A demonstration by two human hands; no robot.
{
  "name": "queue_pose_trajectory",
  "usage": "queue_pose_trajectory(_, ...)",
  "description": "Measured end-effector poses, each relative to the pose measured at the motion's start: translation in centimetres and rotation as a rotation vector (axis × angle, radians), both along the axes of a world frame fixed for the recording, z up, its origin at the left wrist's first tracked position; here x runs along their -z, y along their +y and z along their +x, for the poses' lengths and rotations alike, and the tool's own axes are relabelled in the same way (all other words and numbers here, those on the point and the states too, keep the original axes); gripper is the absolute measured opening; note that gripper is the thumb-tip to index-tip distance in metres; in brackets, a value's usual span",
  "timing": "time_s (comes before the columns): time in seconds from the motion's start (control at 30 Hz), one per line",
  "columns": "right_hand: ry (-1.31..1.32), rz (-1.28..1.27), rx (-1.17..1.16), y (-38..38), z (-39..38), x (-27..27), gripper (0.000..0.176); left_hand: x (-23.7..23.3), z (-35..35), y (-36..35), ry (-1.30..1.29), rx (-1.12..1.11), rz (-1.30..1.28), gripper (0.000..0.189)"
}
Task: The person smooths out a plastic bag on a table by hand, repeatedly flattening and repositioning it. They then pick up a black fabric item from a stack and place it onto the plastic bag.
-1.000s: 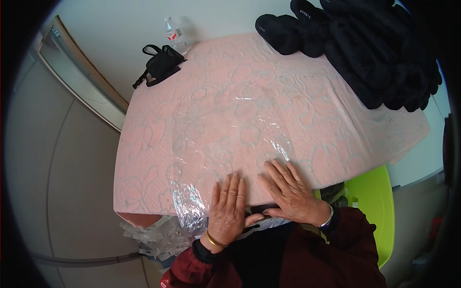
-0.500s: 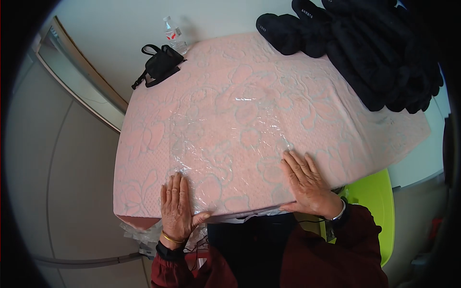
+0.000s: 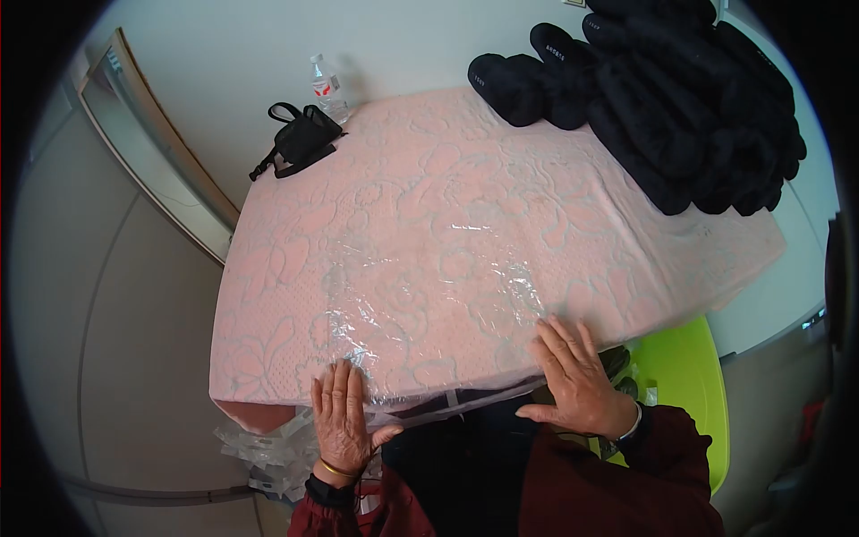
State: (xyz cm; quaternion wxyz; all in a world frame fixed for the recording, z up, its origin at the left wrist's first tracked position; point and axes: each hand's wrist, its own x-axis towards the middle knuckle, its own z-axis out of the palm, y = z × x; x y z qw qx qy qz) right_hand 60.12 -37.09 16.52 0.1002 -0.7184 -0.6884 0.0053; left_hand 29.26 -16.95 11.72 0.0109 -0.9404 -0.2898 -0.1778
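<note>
Clear plastic film [image 3: 429,304] lies on the pink floral-covered worktop [image 3: 277,331], its near edge between the left hand [image 3: 342,422] and the right hand [image 3: 577,385], both flat, fingers slightly spread, gripping nothing.

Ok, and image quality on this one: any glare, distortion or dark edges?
Head view: glare streaks on the clear plastic sheet; lens curvature with black corners; the black padded items lose detail in shadow; the bottle casts a soft shadow on the wall.
</note>
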Motion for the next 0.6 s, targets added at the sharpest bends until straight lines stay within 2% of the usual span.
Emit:
queue_pose_trajectory(0.1, 0.087, 0.215, -0.077, 3.0, 0.0, 0.6, 0.092, 0.2, 0.0, 0.2, -0.026, 0.004, -0.034, 0.107)
queue_pose_trajectory(0.23, 0.082, 0.229, -0.133, 6.1, -0.7, 2.4, 0.088, -1.1, 0.2, -0.2, 0.1, -0.038, 0.008, 0.106)
queue_pose_trajectory(0.37, -0.028, 0.187, -0.11, 6.6, -1.2, 2.4, 0.089, -3.3, 4.6, -2.0, 0.054, 0.003, -0.005, 0.106)
queue_pose_trajectory(0.43, -0.066, 0.169, -0.127, 6.7, -1.2, 2.6, 0.089, -3.4, 8.4, -3.2, -0.002, 0.179, -0.107, 0.104)
queue_pose_trajectory(0.47, -0.118, 0.154, -0.122, 6.6, -1.1, 2.6, 0.09, -3.0, 10.2, -3.7, -0.001, 0.164, -0.107, 0.104)
queue_pose_trajectory(0.53, -0.174, 0.134, -0.123, 6.5, -0.7, 2.5, 0.09, -2.0, 12.9, -3.9, -0.029, 0.37, -0.19, 0.102)
queue_pose_trajectory(0.6, -0.088, 0.117, -0.118, 6.2, -0.2, 2.3, 0.098, -2.4, 12.9, -3.0, -0.024, 0.35, -0.185, 0.101)
